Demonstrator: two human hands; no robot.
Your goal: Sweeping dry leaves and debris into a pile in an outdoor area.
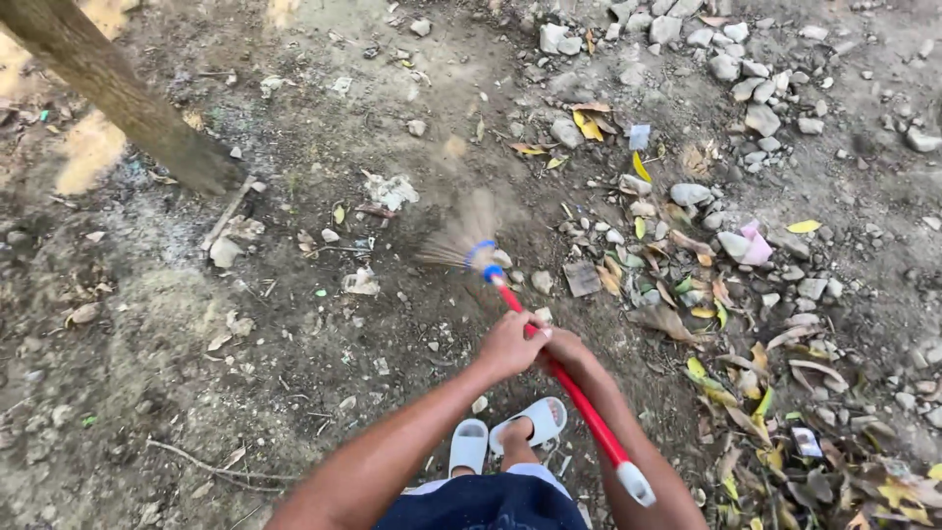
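I hold a broom with a red handle [579, 397] in both hands. My left hand [508, 344] grips the handle higher up, toward the bristles, and my right hand [567, 350] grips it just behind. The blurred straw bristle head [461, 240], bound by a blue band, is out over the dirt ahead of me. The handle's white end cap [636, 483] points back past my right forearm. My feet in white slides [505, 435] stand on the dirt below my hands.
A tree trunk [118, 98] slants across the top left. Stones [746, 88] lie scattered at the top right. Dry and yellow leaves [746, 393], paper scraps and a pink wrapper [754, 243] litter the right side. A thin stick [211, 466] lies at lower left.
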